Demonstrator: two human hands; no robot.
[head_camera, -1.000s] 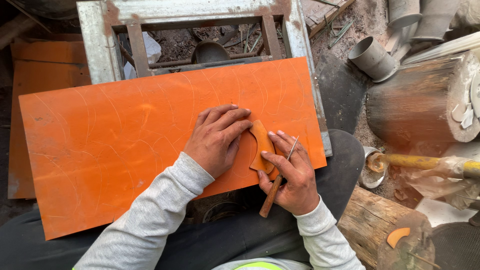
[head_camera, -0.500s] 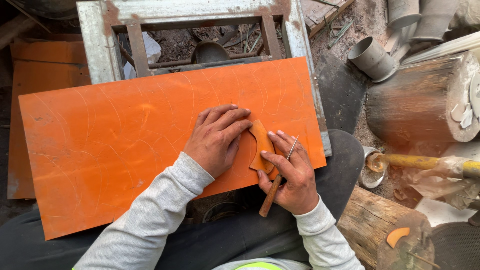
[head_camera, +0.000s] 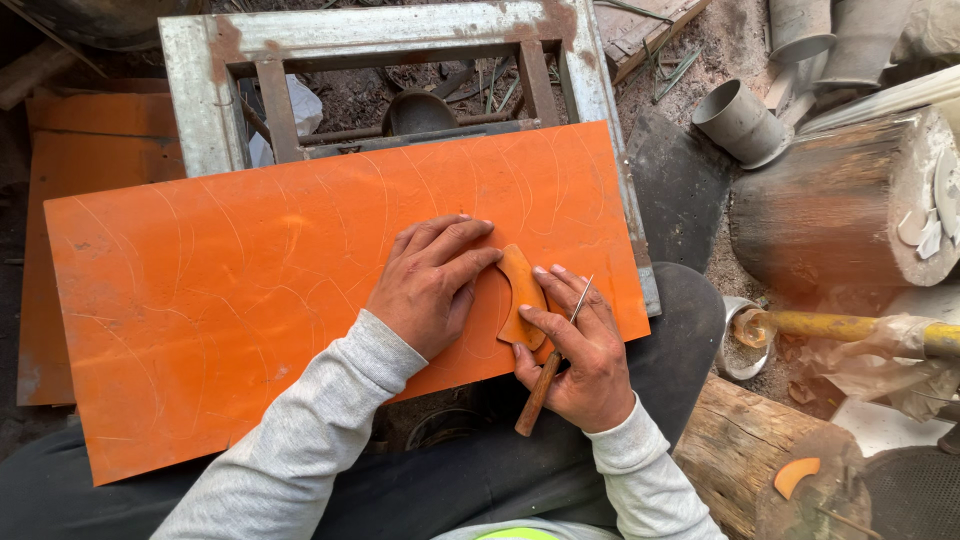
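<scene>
**Scribing around a curved template on the orange sheet**

Far left, I've got the big orange sheet lying tilted across my lap and against the rusty metal frame behind it, its surface covered in faint curved scratch lines. Moving in, my left hand lies flat on the sheet, fingers spread and loose, gripping nothing, fingertips touching the left edge of the small curved orange template. That template lies flat on the sheet, near its lower right corner, between my two hands. Just right of it, my right hand is clamped on the wooden-handled scriber, thumb on the template, metal tip up by its right edge. Further right, a wooden stump, a grey cup, and a yellow-handled tool.
</scene>
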